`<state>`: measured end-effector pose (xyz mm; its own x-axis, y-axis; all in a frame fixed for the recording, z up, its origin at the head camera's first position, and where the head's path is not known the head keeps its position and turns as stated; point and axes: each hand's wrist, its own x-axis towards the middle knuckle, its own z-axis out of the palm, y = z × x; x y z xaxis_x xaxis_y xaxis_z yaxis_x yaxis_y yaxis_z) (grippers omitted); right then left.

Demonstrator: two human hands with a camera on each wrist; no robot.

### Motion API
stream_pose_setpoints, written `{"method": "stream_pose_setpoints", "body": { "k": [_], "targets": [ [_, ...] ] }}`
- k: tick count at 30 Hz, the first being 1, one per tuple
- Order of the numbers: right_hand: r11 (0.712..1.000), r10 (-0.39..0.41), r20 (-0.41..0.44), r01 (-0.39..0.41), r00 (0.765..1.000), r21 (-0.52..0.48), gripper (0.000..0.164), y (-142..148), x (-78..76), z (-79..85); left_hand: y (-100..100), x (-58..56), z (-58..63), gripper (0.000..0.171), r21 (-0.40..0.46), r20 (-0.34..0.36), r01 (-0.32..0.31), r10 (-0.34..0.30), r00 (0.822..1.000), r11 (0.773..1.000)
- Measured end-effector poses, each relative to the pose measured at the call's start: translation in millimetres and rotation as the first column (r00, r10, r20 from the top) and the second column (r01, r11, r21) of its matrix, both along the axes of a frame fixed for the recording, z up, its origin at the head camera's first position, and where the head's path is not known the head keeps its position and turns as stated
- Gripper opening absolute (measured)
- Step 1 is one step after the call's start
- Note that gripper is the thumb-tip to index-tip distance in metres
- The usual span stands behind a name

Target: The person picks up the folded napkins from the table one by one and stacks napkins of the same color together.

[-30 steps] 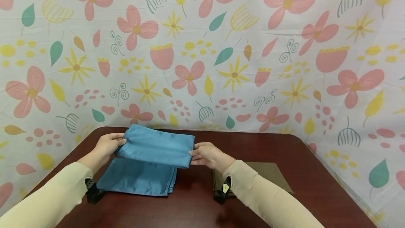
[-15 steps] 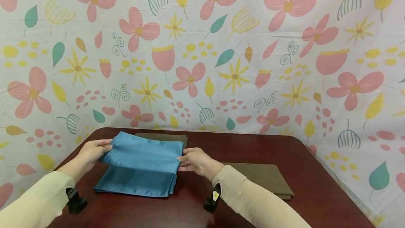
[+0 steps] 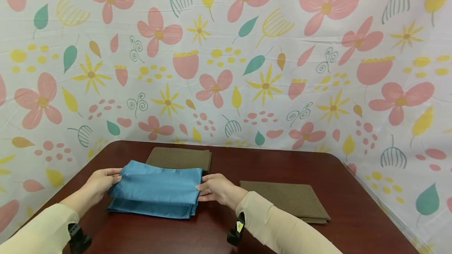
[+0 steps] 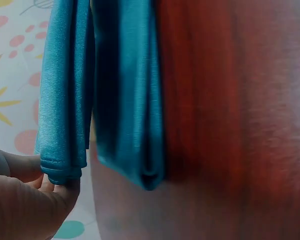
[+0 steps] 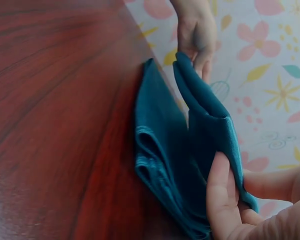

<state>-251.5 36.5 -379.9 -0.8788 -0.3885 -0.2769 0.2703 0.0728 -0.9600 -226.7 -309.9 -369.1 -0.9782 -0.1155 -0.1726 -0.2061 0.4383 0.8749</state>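
A folded blue cloth (image 3: 160, 183) hangs between both hands in the head view, above a second folded blue cloth (image 3: 152, 208) lying on the table. My left hand (image 3: 100, 185) pinches its left end, thumb on top. At the right end, my right hand (image 3: 219, 189) pinches the edge between thumb and fingers. The left wrist view shows the layered folds of the held cloth (image 4: 65, 100) next to the lower cloth (image 4: 132, 100). In the right wrist view a gap separates the held cloth (image 5: 210, 120) from the lower one (image 5: 160, 110), whose stacked edges face the camera.
A folded brown cloth (image 3: 176, 156) lies behind the blue ones, partly covered in view. Another folded brown cloth (image 3: 286, 199) lies to the right, near the right sleeve (image 3: 282, 222). The dark red-brown table (image 3: 268, 164) ends at a flower-printed curtain (image 3: 226, 50).
Both hands have brought the held blue cloth down and slightly toward the body, lower over the blue cloth on the table. The brown cloth behind has come into view.
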Motion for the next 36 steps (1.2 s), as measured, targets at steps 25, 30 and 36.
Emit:
{"method": "stream_pose_setpoints", "body": {
  "k": [25, 30, 36],
  "targets": [
    [0.996, -0.027, 0.011, 0.026, 1.0, 0.087, 0.023, -1, -3.6, -31.1, -8, 4.7, -29.9, 0.057, -0.006, 0.041, 0.08, -0.08, 0.996, 0.997],
    [0.994, -0.037, 0.017, 0.035, 0.999, 0.102, 0.013, -1, -5.6, -31.7, -7, 3.6, -31.0, 0.056, -0.016, 0.055, 0.093, -0.092, 0.994, 0.996],
    [0.991, -0.014, 0.03, 0.009, 0.999, 0.133, 0.018, 2, -10.5, -29.5, -4, 1.7, -30.5, 0.053, -0.03, 0.065, 0.07, -0.068, 0.996, 0.997]
  ]
}}
